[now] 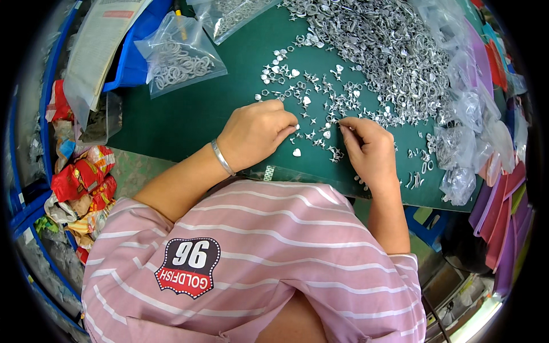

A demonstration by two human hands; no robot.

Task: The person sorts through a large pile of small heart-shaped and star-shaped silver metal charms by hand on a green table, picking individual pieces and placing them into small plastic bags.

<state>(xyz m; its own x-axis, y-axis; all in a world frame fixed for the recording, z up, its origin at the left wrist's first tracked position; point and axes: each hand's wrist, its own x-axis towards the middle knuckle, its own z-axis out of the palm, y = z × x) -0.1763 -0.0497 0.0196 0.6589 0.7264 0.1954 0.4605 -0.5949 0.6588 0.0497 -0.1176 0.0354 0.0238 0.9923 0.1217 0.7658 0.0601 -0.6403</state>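
Small silver metal pieces lie scattered on a green table (pixel 171 123): hearts, four-pointed stars and rings. My left hand (pixel 257 130), with a silver bangle (pixel 222 158) on its wrist, is closed with thumb and forefinger pinched. A tiny pale bit shows at its fingertips, too small to name. Across a short gap, my right hand (pixel 370 150) is bent over the star pieces (pixel 335 153), thumb and fingers drawn together; anything between them is hidden. One silver heart (pixel 296 152) lies on the table between the hands, nearer to me.
A large heap of mixed silver pieces (pixel 394 57) covers the far right. Clear plastic bags (pixel 460 146) line the right edge. At the far left are a bag of rings (pixel 184 66), a blue bin (pixel 130 66) and papers (pixel 102 48). Red wrappers (pixel 83 177) lie left of the table.
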